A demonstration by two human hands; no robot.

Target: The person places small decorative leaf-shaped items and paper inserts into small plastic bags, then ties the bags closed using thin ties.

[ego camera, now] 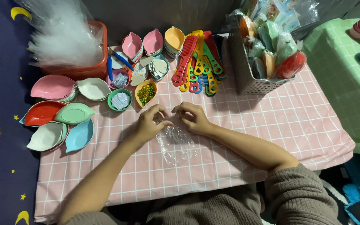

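Head view: both hands work a small clear plastic bag (175, 143) lying on the pink checked surface (271, 125), about mid-width, a bit nearer the far edge than the near one. Left hand (151, 123) and right hand (193, 117) each have fingertips pinched narrow on the bag's far end, hands just beside each other, grip closed on the film. My read: the step in hand is opening or spreading the bag's mouth; next move calls for parting the two film layers without tearing, then one hand free to reach. Nearest fill stock: a yellow leaf-shaped dish of green and gold beads (146, 93) just beyond the left hand, a green round cup of white bits (120, 100) beside it. Toward the far left corner, a red basket stuffed with clear bags (69, 46); along the left edge, stacked leaf-shaped dishes (57, 114) in pink, white, red, green, blue. At the far edge, a fan of coloured combs (198, 60); right of it, a grey crate of packed bags (263, 54). Hard to make out: whether the bag holds anything, since the film glares and wrinkles; whether its mouth is open yet; what the cup's white bits are. The crate's top is cut off by the frame.
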